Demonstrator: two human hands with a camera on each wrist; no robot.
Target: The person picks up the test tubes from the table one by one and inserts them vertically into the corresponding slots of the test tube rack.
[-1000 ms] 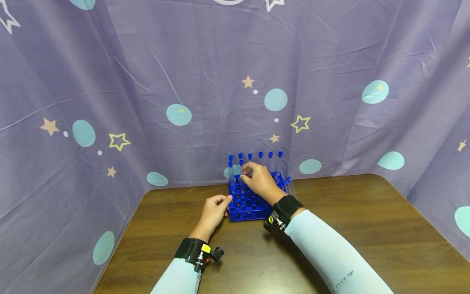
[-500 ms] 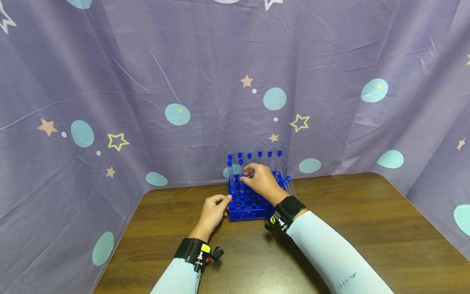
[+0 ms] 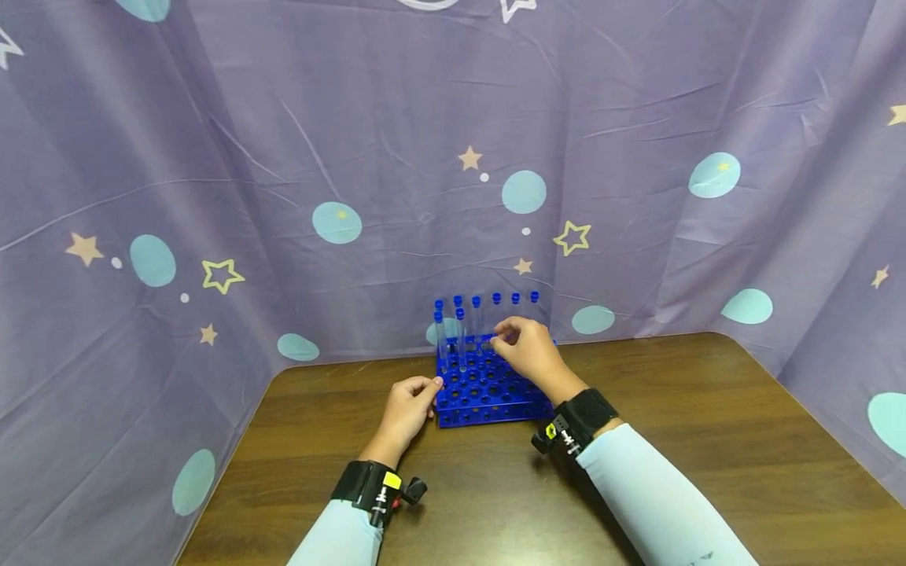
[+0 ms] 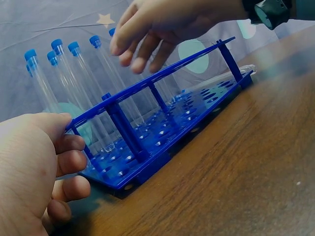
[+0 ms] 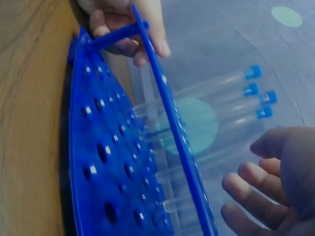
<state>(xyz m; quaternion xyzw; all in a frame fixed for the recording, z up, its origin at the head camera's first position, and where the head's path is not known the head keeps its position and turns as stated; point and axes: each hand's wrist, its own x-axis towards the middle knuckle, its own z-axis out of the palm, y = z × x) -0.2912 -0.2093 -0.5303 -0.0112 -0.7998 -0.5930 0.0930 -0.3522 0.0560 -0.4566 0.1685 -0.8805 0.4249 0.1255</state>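
A blue test tube rack (image 3: 488, 395) stands at the back of the table, with a row of clear, blue-capped test tubes upright along its far side. Two more tubes (image 3: 461, 338) stand in front of that row at the left. My left hand (image 3: 408, 410) grips the rack's near left side, its thumb at the edge of the top plate (image 4: 197, 58) and its fingers curled below. Above the rack's right half is my right hand (image 3: 529, 351), fingers loosely bent and apart. Nothing lies between those fingers (image 5: 251, 194) in the right wrist view.
A purple curtain (image 3: 396, 149) with stars and dots hangs right behind the rack and along both sides. The brown wooden table (image 3: 467, 495) extends in front of the rack. Clear tubes (image 4: 241, 72) lie beyond the rack's right end.
My right hand has let go of the second front-row tube and moved right, away from it. That tube stays upright in the rack. My left hand keeps its hold.
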